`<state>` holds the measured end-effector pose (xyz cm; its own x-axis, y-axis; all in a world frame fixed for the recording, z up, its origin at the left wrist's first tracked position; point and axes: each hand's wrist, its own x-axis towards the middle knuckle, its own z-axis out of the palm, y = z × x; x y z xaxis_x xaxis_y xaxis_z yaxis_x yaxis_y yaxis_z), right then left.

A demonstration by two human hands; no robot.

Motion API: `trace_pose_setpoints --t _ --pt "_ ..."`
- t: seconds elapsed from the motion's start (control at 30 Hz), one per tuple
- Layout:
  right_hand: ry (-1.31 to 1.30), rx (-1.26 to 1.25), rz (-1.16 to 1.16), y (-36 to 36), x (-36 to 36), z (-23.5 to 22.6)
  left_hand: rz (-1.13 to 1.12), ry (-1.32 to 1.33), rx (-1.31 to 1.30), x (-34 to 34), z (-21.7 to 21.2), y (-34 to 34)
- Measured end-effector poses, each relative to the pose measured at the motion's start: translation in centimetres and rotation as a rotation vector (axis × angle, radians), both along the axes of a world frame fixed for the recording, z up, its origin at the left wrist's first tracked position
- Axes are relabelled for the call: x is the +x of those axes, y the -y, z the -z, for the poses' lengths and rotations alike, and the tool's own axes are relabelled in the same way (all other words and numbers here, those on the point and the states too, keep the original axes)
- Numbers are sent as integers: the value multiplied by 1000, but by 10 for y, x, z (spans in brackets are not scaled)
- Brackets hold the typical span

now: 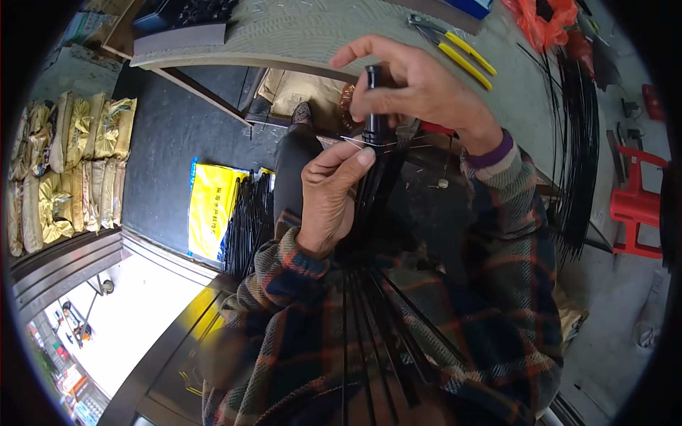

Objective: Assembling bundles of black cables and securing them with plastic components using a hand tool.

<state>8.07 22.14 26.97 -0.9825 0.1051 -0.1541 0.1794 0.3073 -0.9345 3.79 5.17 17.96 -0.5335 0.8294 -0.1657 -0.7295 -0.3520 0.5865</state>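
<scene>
In the middle stands a black shaft, with thin black rods fanning down over my lap like an umbrella frame. My left hand is closed on it, thumb and finger pinching beside a collar. Thin pale wire sticks out on both sides there. Around the shaft's upper end is my right hand, index finger stretched out and thumb crossing in front; the fingers are apart and slightly blurred. How the rods join the collar is hidden by my left hand.
Yellow-handled pliers lie on the worktable ahead. Bundled black rods hang over its right side; more lean by a yellow bag on the left. A red plastic chair stands far right, stacked sacks far left.
</scene>
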Motion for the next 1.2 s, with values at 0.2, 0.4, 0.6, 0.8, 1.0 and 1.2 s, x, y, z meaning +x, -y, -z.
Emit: trace_pose_setpoints --t 0.2,0.4,0.6,0.8,1.0,1.2 --pt "-177 -95 15 2 0 19 43 60 -13 -2 -3 6" --pt "-213 12 8 5 1 18 29 32 -35 -2 -1 5" --pt "-159 328 72 13 -2 15 -15 2 -59 -3 -2 4" --pt "-262 423 114 23 -5 15 -62 -34 -28 -3 -4 4" --pt "-248 297 223 25 -1 20 -89 -109 -16 -5 6 4" --pt "-607 366 546 63 29 57 -99 -91 -6 -5 8 14"
